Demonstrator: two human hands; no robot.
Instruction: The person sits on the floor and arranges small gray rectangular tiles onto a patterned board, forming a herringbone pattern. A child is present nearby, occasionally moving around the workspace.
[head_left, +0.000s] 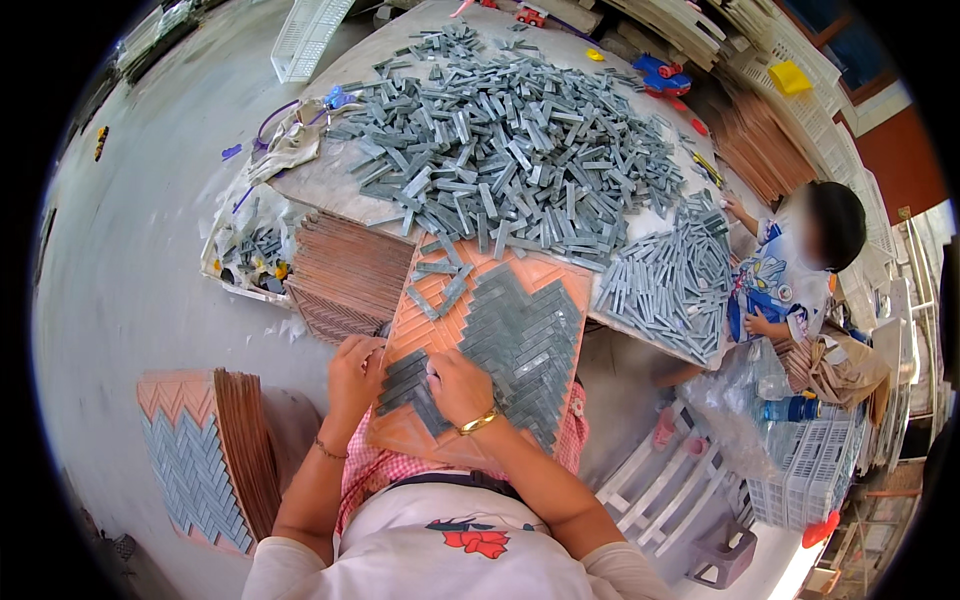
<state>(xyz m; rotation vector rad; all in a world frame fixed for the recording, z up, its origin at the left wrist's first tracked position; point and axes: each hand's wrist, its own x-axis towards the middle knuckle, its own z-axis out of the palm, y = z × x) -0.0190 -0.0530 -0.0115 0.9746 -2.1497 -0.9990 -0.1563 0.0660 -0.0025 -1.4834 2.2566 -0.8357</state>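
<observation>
An orange tray (402, 432) with herringbone grooves rests on my lap, leaning on the table's near edge. Grey-green stone strips (525, 350) fill its grooves in a zigzag over the right and middle, and a smaller patch lies at the left. Several loose strips (440, 280) lie askew on its upper left. My left hand (355, 378) is closed at the tray's left edge; what its fingers grip is hidden. Over the left patch of strips, my right hand (460, 388) is curled closed, its fingertips covered by the hand.
A large heap of stone strips (520, 140) covers the table (335, 185). Stacked orange trays (350, 265) stand at its left, and another stack (255, 450) on the floor, its front tray filled. A child (785, 265) is at the table's right. White slatted rack (660, 480) lies lower right.
</observation>
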